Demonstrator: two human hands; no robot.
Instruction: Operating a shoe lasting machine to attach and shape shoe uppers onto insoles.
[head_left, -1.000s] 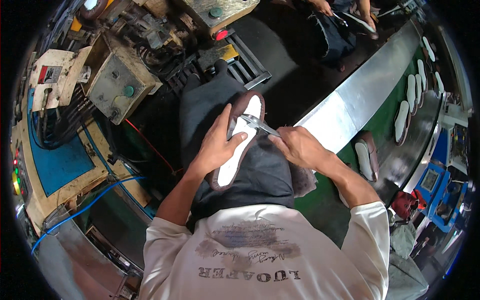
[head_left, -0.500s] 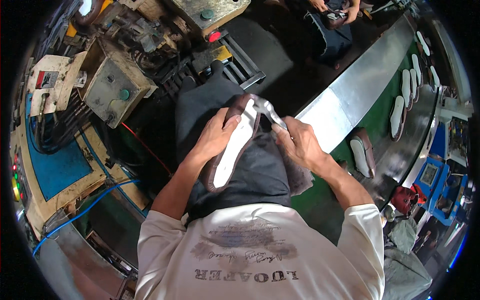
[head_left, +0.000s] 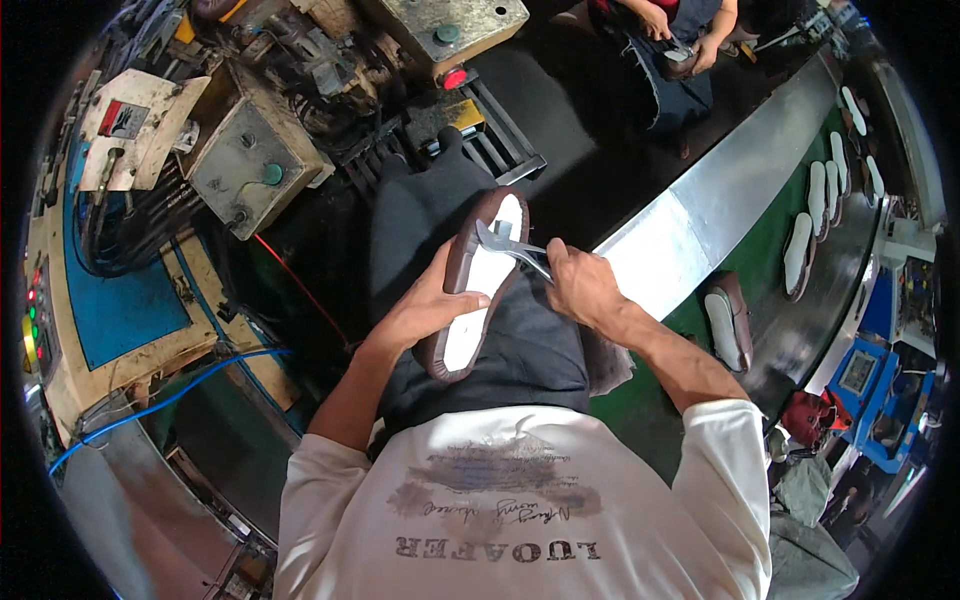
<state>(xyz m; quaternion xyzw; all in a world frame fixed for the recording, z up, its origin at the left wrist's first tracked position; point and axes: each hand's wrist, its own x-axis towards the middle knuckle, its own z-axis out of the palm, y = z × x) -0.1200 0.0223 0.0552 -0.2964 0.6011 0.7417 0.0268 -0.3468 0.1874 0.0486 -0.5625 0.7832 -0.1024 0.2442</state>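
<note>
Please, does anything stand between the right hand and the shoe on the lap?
Only the pliers, held in the right hand; their head is over the shoe's white sole. Nothing else visible stands between.

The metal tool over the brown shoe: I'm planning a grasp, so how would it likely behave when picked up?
The metal tool looks shiny, so it is probably rigid and perhaps slippery. Its head is broader than its handles, so it may feel front-heavy.
</note>
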